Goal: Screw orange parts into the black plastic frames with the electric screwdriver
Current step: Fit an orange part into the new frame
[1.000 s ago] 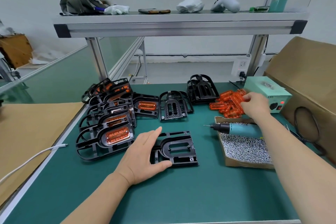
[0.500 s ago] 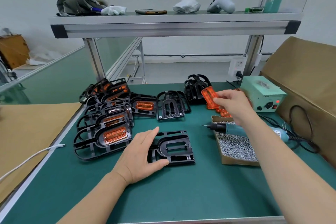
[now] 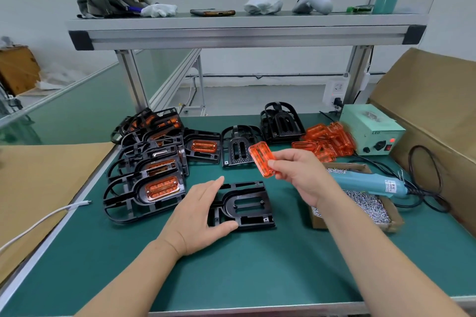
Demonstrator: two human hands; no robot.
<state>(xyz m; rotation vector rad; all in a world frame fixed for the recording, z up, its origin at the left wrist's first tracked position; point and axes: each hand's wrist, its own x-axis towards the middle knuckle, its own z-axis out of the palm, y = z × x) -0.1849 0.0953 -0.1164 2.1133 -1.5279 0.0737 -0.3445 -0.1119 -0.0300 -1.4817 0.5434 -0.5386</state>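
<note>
An empty black plastic frame (image 3: 248, 204) lies flat on the green mat in front of me. My left hand (image 3: 199, 216) rests on its left edge, thumb against the near side. My right hand (image 3: 300, 175) holds one orange part (image 3: 261, 158) in the air just above and behind that frame. More loose orange parts (image 3: 327, 141) are piled at the back right. The blue electric screwdriver (image 3: 368, 183) lies across a cardboard box of screws (image 3: 371, 206), untouched.
Several black frames with orange parts fitted (image 3: 152, 165) are stacked at the left. Empty frames (image 3: 239, 145) stand behind. A green power supply (image 3: 371, 131) and cables sit back right, beside a large cardboard box (image 3: 435, 103). A white cable (image 3: 46, 219) lies left.
My right hand lifted one orange part from the pile at the back right and carried it left, toward the frame under my left hand. The left hand stayed put.
</note>
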